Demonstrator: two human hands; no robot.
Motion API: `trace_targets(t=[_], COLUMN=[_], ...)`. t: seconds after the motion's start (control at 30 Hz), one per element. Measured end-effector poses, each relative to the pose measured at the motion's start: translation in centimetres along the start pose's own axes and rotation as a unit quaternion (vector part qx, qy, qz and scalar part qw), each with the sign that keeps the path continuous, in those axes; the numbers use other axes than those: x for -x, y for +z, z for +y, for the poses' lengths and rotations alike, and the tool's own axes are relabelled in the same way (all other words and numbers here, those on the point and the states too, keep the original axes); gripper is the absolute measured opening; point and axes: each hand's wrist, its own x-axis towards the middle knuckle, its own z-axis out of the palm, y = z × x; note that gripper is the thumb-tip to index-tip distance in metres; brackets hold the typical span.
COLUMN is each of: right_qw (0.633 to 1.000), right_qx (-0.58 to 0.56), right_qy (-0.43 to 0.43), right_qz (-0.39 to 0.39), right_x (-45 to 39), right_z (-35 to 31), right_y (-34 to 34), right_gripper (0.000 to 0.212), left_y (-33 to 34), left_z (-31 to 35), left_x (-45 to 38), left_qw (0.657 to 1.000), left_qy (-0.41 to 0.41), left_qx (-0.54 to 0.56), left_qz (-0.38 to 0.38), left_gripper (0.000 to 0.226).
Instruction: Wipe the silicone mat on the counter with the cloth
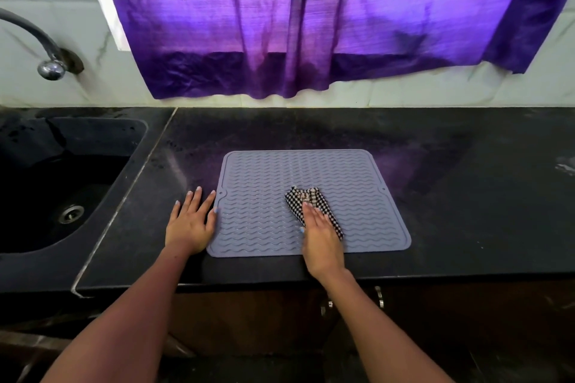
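We are in the middle of the wiping, by our judgement. The grey silicone mat (308,202) lies flat on the black worktop (466,196), right of the sink (62,183). Our right hand (322,239) presses the checked cloth (311,202) onto the mat's centre, fingers straight and together. Our left hand (191,221) steadies the mat's near-left edge, fingers spread flat. No dirt or wet trace shows, so we cannot tell which parts are done; the far and right areas probably remain.
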Motion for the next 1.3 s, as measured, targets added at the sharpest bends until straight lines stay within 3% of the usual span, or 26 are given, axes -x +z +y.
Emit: trace_targets(t=[0.1,0.2,0.27,0.37,0.4,0.5,0.57,0.7,0.77,0.87,0.93,1.1,1.23,1.3], right_qw=[0.998,0.969,0.926,0.804,0.799,0.9,0.947,0.993,0.993,0.979,0.969,0.938,0.934,0.926], right_qx=[-0.063,-0.232,-0.342,-0.518,-0.515,-0.343,-0.238,-0.115,-0.107,-0.151,-0.148,-0.15,-0.183,-0.228], right_qy=[0.011,0.087,0.159,0.275,0.283,0.188,0.097,0.026,0.036,0.122,0.183,0.312,0.3,0.298], right_qz=[-0.006,-0.003,0.016,0.094,0.13,0.193,0.192,0.006,-0.021,0.058,0.069,-0.034,-0.058,-0.035], right_x=[-0.1,-0.7,-1.5,-2.3,-2.2,-1.2,-0.4,1.1,1.1,-0.1,-1.1,-3.0,-3.4,-3.5], right_z=[0.3,0.8,1.0,1.2,1.5,1.8,2.0,3.2,3.2,2.0,1.3,1.0,1.2,1.7], right_y=[-0.5,-1.6,-2.3,-4.1,-4.7,-6.1,-5.6,-2.8,-2.4,-3.5,-4.3,-5.2,-5.5,-6.0], right_gripper=[0.059,0.051,0.045,0.041,0.042,0.047,0.051,0.053,0.05,0.039,0.037,0.038,0.039,0.019], left_y=[-0.1,-0.2,-0.1,0.0,0.1,0.2,0.3,0.2,0.2,0.2,0.2,0.1,0.0,0.0], left_z=[0.0,-0.2,-0.3,-0.5,-0.6,-0.7,-0.8,-0.8,-0.7,-0.7,-0.7,-0.7,-0.6,-0.5], left_x=[0.0,0.0,0.0,0.0,-0.1,-0.2,-0.2,-0.2,-0.2,-0.2,-0.2,-0.1,-0.1,0.0], left_qw=[1.0,1.0,1.0,1.0,1.0,1.0,1.0,1.0,1.0,1.0,1.0,1.0,1.0,1.0], left_qy=[0.003,0.007,0.009,0.011,0.012,0.013,0.012,0.014,0.014,0.013,0.013,0.013,0.012,0.011], left_qx=[-0.004,-0.003,-0.001,0.001,0.003,0.006,0.001,0.0,-0.001,-0.003,-0.001,0.005,0.011,0.012], left_qz=[-0.008,-0.01,-0.008,0.003,0.006,0.009,0.005,0.006,0.005,0.0,0.003,0.008,0.013,0.013], left_gripper=[0.071,0.071,0.071,0.071,0.072,0.072,0.07,0.07,0.07,0.07,0.07,0.075,0.085,0.085])
